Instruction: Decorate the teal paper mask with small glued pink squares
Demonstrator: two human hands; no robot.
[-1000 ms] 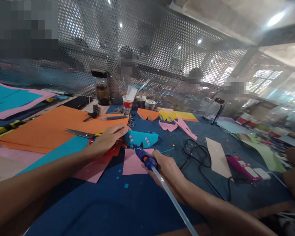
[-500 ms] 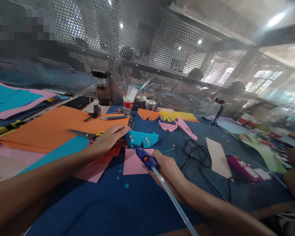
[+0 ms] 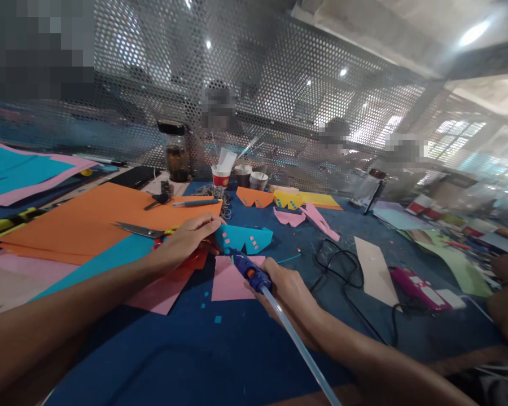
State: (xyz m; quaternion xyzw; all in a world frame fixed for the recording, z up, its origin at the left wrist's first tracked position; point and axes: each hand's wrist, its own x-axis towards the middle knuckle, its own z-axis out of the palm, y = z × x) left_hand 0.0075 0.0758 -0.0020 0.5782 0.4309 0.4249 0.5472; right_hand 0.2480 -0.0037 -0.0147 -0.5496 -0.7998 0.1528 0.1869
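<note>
My left hand (image 3: 197, 234) pinches the left end of a blue paper cutout (image 3: 262, 239), which has small pink squares stuck on it. My right hand (image 3: 285, 282) is wrapped round a blue glue gun (image 3: 252, 272) with a long clear glue stick coming out of its back. The gun's nozzle is at the lower left edge of the blue cutout. Below lies a pink paper square (image 3: 232, 287), partly covered by the gun. Scissors (image 3: 139, 229) rest on paper beside my left hand.
Orange sheets (image 3: 88, 217) spread at the left. Behind stand a dark-lidded jar (image 3: 176, 155) and paper cups (image 3: 220, 177). Orange (image 3: 254, 197) and yellow cutouts (image 3: 288, 199) lie ahead. A black cable (image 3: 342, 265) and magenta device (image 3: 421, 290) are at right, near another person's arm (image 3: 506, 299).
</note>
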